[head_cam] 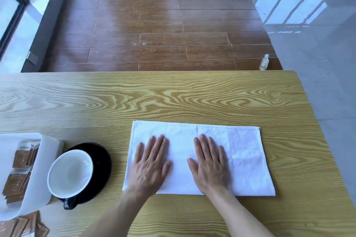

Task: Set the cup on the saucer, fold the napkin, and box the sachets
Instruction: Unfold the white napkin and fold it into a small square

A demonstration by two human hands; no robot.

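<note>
Your left hand (149,167) and right hand (210,165) both lie flat on the white napkin (244,159), fingers straight and slightly spread — pressing, gripping nothing. The napkin forms a wide rectangle on the wooden table (173,98), near its front edge. To your left, the cup (70,173) sits on the black saucer (103,163). Beside it stands the white box (48,150), holding brown sachets (19,169); further loose sachets (23,227) lie below the box.
</note>
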